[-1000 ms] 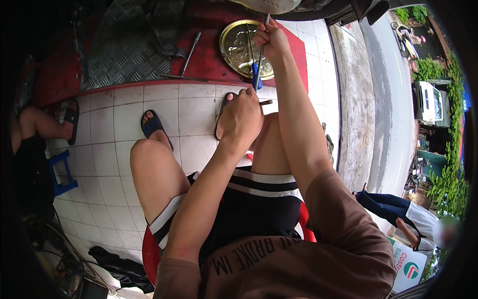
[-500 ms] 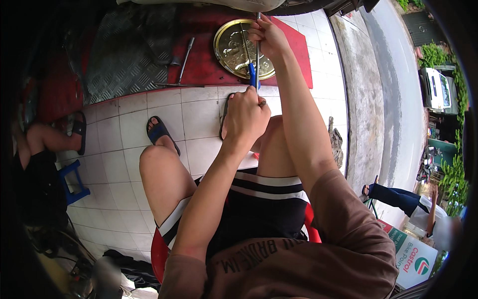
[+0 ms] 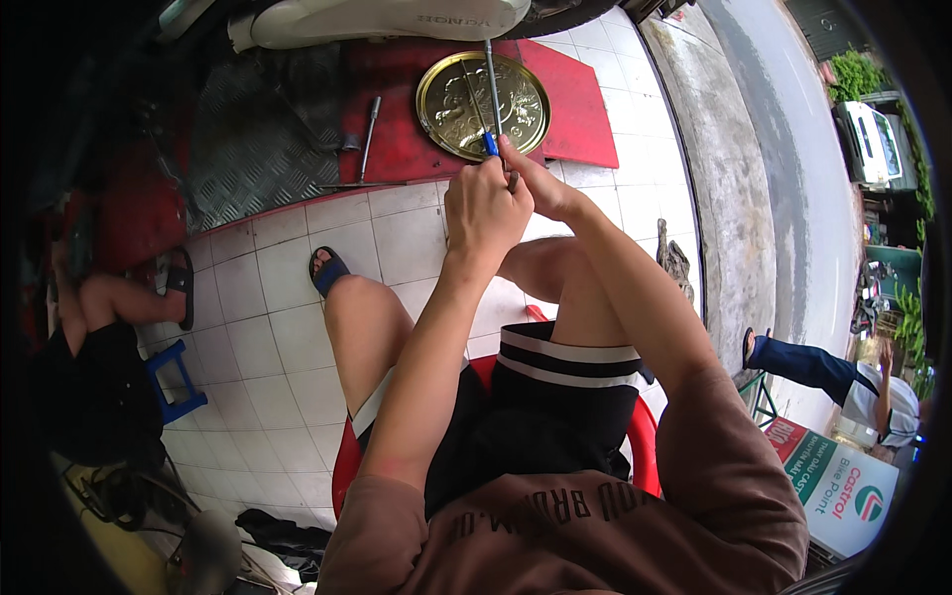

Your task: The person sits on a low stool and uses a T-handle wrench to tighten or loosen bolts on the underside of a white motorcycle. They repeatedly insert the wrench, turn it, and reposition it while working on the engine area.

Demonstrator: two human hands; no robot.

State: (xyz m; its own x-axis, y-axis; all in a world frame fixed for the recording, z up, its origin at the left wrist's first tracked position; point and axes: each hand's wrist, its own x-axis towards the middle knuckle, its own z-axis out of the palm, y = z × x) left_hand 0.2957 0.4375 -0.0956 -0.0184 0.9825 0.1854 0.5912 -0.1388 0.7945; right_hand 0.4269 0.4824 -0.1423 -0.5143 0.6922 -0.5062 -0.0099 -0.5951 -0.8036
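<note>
My left hand (image 3: 485,203) is closed round the near end of a long steel-shafted wrench (image 3: 493,84). A dark stub of the tool sticks out beside its fingers. Pressed against it, my right hand (image 3: 540,186) is also closed at the shaft, thumb along it. The shaft's far end meets the underside of a white vehicle cover (image 3: 387,22). Just beyond my fingers shows a blue-handled screwdriver (image 3: 490,145), its thin shaft over a round gold tray (image 3: 436,134); whether a hand holds it I cannot tell.
A T-handle wrench (image 3: 370,139) lies on the red mat (image 3: 575,109), left of the tray. Metal tread plate (image 3: 248,149) is further left. Another person's leg (image 3: 124,297) and a blue stool (image 3: 177,382) are at the left. A road (image 3: 783,169) runs along the right.
My right hand has slid down the shaft from its far end to beside my left hand. The screwdriver's shaft has swung slightly left. More of the white cover shows.
</note>
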